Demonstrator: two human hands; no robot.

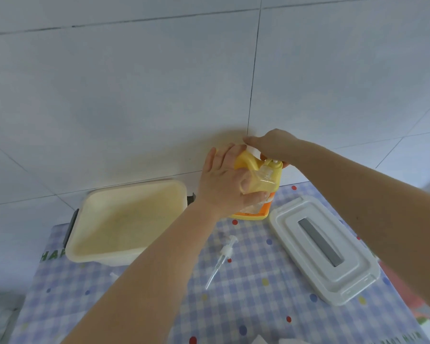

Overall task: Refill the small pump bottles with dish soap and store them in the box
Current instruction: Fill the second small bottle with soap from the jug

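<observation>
On a table covered with a blue-and-white checked cloth dotted with coloured spots, a large yellow dish soap jug with an orange label stands at the far edge, close against the pale tiled wall. The left hand is curled around a small clear pump bottle, thumb and fingers wrapped round its body, and holds it tilted against the front of the jug just below the jug's white pump spout; the bottle has no pump head on it. The right hand rests on top of the jug's pump head, fingers bent down over it; whether they are pressing or only lying there cannot be told, as the hand hides the pump. A loose small pump head with its clear dip tube lies flat on the cloth nearer the person, between the two forearms, the tube pointing toward the near edge. To the left sits an open cream-coloured plastic storage box with dark side latches, nothing visible inside. To the right lies its white lid, flat on the cloth, with a grey strip along its middle. Box and lid are well apart, the jug between them at the back.
</observation>
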